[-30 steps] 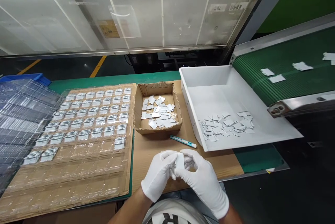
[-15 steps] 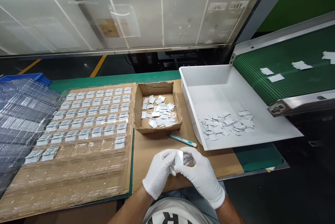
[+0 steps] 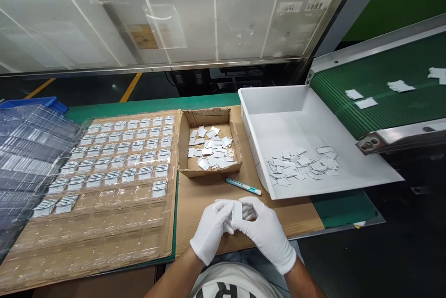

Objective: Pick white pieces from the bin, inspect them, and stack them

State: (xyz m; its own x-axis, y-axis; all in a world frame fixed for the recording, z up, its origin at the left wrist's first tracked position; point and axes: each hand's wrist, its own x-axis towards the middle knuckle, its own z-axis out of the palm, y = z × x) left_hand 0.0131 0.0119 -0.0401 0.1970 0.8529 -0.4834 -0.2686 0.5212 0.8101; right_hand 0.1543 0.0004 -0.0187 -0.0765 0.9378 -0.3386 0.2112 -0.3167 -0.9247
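Both my hands wear white gloves and meet over the cardboard sheet [image 3: 205,195] near the table's front edge. My left hand [image 3: 211,230] and my right hand [image 3: 265,233] together pinch a small stack of white flat pieces [image 3: 237,210] between the fingertips. Beyond them lies a teal and white knife [image 3: 243,187]. A small cardboard box [image 3: 209,147] holds several loose white pieces. A white plastic bin [image 3: 306,140] to the right holds more of them in a pile [image 3: 301,167].
A clear blister tray [image 3: 111,182] on the left has its upper rows filled with small parts; its lower rows hold none. Stacked clear trays [image 3: 26,149] lie at far left. A green conveyor belt [image 3: 386,89] carrying white pieces ends above the bin.
My hands stayed together on the white pieces and shifted only slightly, with the fingers working the stack. Nothing else moved.
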